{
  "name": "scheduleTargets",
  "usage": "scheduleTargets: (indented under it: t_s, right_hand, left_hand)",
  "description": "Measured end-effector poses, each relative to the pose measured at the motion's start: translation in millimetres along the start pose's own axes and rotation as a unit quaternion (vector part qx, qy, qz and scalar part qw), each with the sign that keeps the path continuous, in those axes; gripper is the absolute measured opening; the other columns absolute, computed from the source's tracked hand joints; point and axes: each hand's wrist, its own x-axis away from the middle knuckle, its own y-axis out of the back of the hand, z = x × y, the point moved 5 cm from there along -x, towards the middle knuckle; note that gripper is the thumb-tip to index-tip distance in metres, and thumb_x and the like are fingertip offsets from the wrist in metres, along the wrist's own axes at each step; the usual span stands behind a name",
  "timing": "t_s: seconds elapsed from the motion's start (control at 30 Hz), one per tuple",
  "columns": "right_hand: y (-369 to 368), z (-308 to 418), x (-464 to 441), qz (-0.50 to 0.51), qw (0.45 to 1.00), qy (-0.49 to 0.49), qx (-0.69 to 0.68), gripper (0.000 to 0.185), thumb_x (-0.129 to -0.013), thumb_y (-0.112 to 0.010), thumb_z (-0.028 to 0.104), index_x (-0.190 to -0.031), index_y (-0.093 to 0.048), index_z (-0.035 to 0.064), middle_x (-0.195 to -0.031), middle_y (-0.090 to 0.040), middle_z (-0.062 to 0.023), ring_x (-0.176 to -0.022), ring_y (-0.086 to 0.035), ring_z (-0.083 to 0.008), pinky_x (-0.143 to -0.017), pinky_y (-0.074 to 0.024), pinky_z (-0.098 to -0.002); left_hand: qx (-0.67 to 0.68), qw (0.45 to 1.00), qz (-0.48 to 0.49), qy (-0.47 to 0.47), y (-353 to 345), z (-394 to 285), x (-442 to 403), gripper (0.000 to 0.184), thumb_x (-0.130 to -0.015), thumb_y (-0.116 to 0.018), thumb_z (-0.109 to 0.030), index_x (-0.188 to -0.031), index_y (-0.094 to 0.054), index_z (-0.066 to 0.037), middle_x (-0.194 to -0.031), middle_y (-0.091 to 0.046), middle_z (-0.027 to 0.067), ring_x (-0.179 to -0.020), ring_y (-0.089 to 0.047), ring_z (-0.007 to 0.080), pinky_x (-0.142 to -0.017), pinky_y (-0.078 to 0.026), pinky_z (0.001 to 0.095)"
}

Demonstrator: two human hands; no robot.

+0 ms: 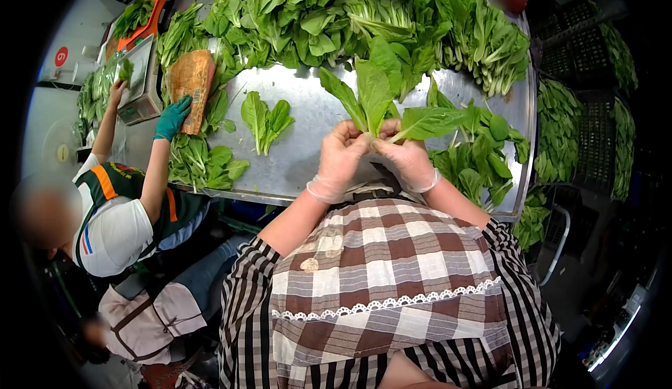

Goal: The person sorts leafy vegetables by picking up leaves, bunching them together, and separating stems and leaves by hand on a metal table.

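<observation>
In clear gloves, my left hand (340,154) and my right hand (409,158) pinch the base of a leafy green plant (374,94) between them, over the near edge of the metal table (301,102). One leaf (430,122) sticks out to the right beside my right hand. A small bunch of greens (266,122) lies alone on the metal to the left of my hands. Loose greens (476,154) are spread on the table just right of my right hand.
A large heap of greens (308,18) covers the table's far side. At left, a co-worker (115,214) has a green-gloved hand on a brown block (189,88), near a scale (140,74). Black crates (595,133) with greens stand at right. Another person (150,319) is at lower left.
</observation>
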Motion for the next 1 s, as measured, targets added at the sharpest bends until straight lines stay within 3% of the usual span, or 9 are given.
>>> scheduleTargets:
  t_s: [0.17,0.27,0.37,0.47,0.77,1.0]
  right_hand:
    - [-1.3,8.8,2.5,-0.032,0.998,0.034,0.037,0.022,-0.078,-0.075,0.009,-0.094,-0.061,0.0026,-0.083,-0.057,0.0006,-0.074,-0.051,-0.0084,-0.065,-0.0428,-0.0237]
    - [-4.4,8.5,1.5,-0.035,0.993,0.058,0.094,0.019,-0.078,-0.074,0.008,-0.091,-0.061,0.0033,-0.08,-0.056,0.0015,-0.072,-0.051,-0.008,-0.064,-0.0426,-0.024]
    - [-9.5,13.0,2.9,-0.008,0.989,0.09,0.118,0.016,-0.079,-0.073,0.009,-0.088,-0.061,0.0041,-0.077,-0.056,0.0019,-0.07,-0.05,-0.0076,-0.064,-0.0425,-0.0244]
    - [-3.5,3.1,2.1,0.011,0.986,0.039,0.16,0.014,-0.08,-0.072,0.011,-0.088,-0.063,0.004,-0.079,-0.059,0.0008,-0.072,-0.052,-0.0088,-0.064,-0.0436,-0.0259]
    - [-3.7,-1.4,5.3,-0.022,0.999,-0.003,0.03,0.02,-0.084,-0.071,0.015,-0.098,-0.066,0.0025,-0.091,-0.066,-0.0015,-0.08,-0.057,-0.0109,-0.07,-0.0467,-0.0277]
    - [-5.5,4.2,4.9,-0.004,0.999,0.008,0.039,0.021,-0.085,-0.071,0.016,-0.101,-0.066,0.0023,-0.09,-0.065,-0.0008,-0.081,-0.057,-0.0114,-0.072,-0.0469,-0.0273]
  left_hand:
    - [-0.023,0.999,-0.046,0.015,12.4,3.1,0.5,0.018,-0.086,-0.069,-0.004,-0.102,-0.061,-0.002,-0.083,-0.062,0.0024,-0.072,-0.057,0.0086,-0.068,-0.051,0.0238]
    - [-0.056,0.996,-0.024,-0.064,0.3,-15.4,5.6,0.02,-0.083,-0.071,-0.003,-0.102,-0.063,-0.002,-0.086,-0.064,0.0028,-0.077,-0.058,0.0097,-0.073,-0.051,0.025]
    - [-0.023,0.999,0.045,-0.008,0.6,-6.3,1.5,0.023,-0.081,-0.072,-0.001,-0.103,-0.065,-0.001,-0.091,-0.066,0.0036,-0.082,-0.06,0.0111,-0.078,-0.05,0.0263]
    - [0.017,0.998,0.059,-0.012,3.1,-6.5,2.0,0.02,-0.082,-0.072,0.0,-0.101,-0.065,-0.002,-0.094,-0.068,0.0041,-0.083,-0.062,0.011,-0.079,-0.051,0.0267]
    - [0.048,0.999,-0.001,0.022,9.8,0.0,5.3,0.023,-0.083,-0.07,0.0,-0.106,-0.064,0.0,-0.101,-0.068,0.0059,-0.088,-0.063,0.0125,-0.083,-0.05,0.0272]
    - [0.035,0.999,0.013,0.031,7.6,-7.6,7.8,0.026,-0.084,-0.069,-0.003,-0.108,-0.062,0.002,-0.102,-0.068,0.0076,-0.092,-0.062,0.0138,-0.084,-0.05,0.0286]
